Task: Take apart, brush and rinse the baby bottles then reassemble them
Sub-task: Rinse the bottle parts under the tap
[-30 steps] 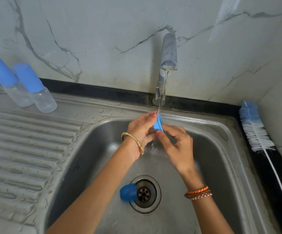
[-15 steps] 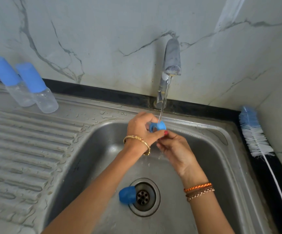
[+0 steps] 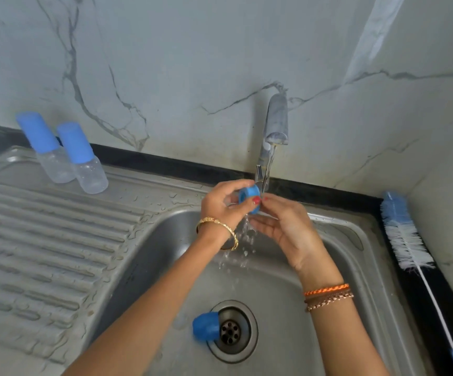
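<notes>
Rinsing round blue ring (image 3: 249, 198) — both hands (image 3: 282, 226) — under tap (image 3: 275, 123)

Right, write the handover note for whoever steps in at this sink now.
Left hand grips the blue plastic screw ring under the running steel tap; right hand pinches its other side.
Blue dome cap lies in the steel sink basin beside the drain.
Two capped clear bottles stand on the drainboard; the white-bristled bottle brush lies on the right ledge.
Done: ring under rinse.
Left: rinse cap, reassemble. That bottle's body isn't visible.
</notes>
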Motion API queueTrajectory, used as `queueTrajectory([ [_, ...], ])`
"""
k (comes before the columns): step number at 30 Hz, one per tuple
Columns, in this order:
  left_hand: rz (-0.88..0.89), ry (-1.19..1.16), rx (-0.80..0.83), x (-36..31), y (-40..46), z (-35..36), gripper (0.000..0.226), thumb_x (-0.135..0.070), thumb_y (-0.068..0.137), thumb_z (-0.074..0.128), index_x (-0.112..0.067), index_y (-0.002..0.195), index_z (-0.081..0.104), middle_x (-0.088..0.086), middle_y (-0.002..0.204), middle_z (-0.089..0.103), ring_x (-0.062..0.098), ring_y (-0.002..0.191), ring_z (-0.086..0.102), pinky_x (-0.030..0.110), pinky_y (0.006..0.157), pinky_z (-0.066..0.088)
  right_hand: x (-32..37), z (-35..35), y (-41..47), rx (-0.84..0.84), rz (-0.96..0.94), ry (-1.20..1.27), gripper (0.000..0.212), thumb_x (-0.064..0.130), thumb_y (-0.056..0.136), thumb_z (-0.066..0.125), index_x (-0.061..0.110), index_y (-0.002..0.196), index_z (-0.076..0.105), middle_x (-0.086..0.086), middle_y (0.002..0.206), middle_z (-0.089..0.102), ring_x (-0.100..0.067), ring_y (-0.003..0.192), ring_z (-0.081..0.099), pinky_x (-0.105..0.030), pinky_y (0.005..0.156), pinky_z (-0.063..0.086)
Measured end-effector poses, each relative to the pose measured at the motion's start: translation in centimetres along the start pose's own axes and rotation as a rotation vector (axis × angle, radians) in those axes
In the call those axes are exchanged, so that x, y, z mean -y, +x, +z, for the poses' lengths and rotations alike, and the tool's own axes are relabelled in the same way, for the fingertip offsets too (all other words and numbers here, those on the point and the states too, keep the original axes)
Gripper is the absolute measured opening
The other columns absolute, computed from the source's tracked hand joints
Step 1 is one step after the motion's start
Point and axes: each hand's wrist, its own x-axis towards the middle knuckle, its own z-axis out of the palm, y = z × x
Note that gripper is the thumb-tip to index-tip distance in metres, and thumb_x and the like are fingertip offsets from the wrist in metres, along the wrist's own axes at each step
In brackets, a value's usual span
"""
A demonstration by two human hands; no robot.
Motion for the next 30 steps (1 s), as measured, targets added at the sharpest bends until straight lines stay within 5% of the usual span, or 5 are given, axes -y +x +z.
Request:
queueTrajectory([
  [6, -0.018, 0.128, 0.034, -0.8, -1.9, 0.1, 0.018, -0.013, 0.091, 0.056, -0.021, 0.104, 0.066, 0.003, 0.095, 0.062, 0.0, 0.073, 0.063, 0.029, 0.069, 0.057, -0.5, 0.1, -2.0, -0.09, 0.076, 0.038, 0.036, 0.035, 0.098, 0.041, 0.007, 0.109, 0.06, -0.014, 0.095, 0.067, -0.021, 0.075, 0.064, -0.029, 0.074, 0.052],
  [15, -0.594, -0.161, 0.161, -2.4, -7.5, -2.4, 0.019, -0.003, 0.085, 0.063, 0.001, 0.103, 0.064, 0.004, 0.072, 0.061, 0.006, 0.056, 0.058, 0.012, 0.053, 0.052, -2.5, -0.2, -6.7, -0.144, 0.034, -0.332, 0.019, 0.02, 0.098, 0.043, 0.016, 0.097, 0.062, 0.0, 0.076, 0.06, -0.009, 0.06, 0.049, -0.019, 0.054, 0.042],
  [20, -0.231, 0.12, 0.143, -2.6, -9.4, -4.6, 0.021, 0.002, 0.07, 0.076, 0.006, 0.09, 0.07, -0.006, 0.066, 0.066, 0.003, 0.063, 0.063, 0.02, 0.066, 0.055, -3.1, 2.1, -8.7, 0.008, 0.034, -0.305, 0.019, 0.027, 0.094, 0.052, 0.022, 0.109, 0.06, -0.005, 0.104, 0.067, -0.018, 0.095, 0.064, -0.024, 0.076, 0.052],
  [25, 0.047, 0.172, 0.166, -5.0, -9.4, -8.0, 0.028, 0.008, 0.061, 0.079, -0.009, 0.08, 0.069, -0.022, 0.054, 0.061, -0.01, 0.053, 0.056, 0.008, 0.059, 0.047, -1.1, 5.2, -9.7, 0.122, -0.054, -0.138, 0.023, 0.005, 0.088, 0.058, 0.016, 0.108, 0.061, -0.009, 0.103, 0.063, -0.017, 0.086, 0.063, -0.023, 0.068, 0.057],
  [30, -0.012, 0.027, 0.035, -5.6, -10.3, -12.7, 0.032, 0.004, 0.073, 0.073, -0.018, 0.095, 0.066, -0.013, 0.063, 0.063, -0.004, 0.056, 0.058, 0.016, 0.06, 0.054, 0.1, 6.8, -10.3, 0.276, -0.15, 0.161, 0.028, 0.009, 0.079, 0.055, 0.021, 0.102, 0.066, 0.001, 0.088, 0.064, -0.022, 0.082, 0.068, -0.025, 0.066, 0.058],
])
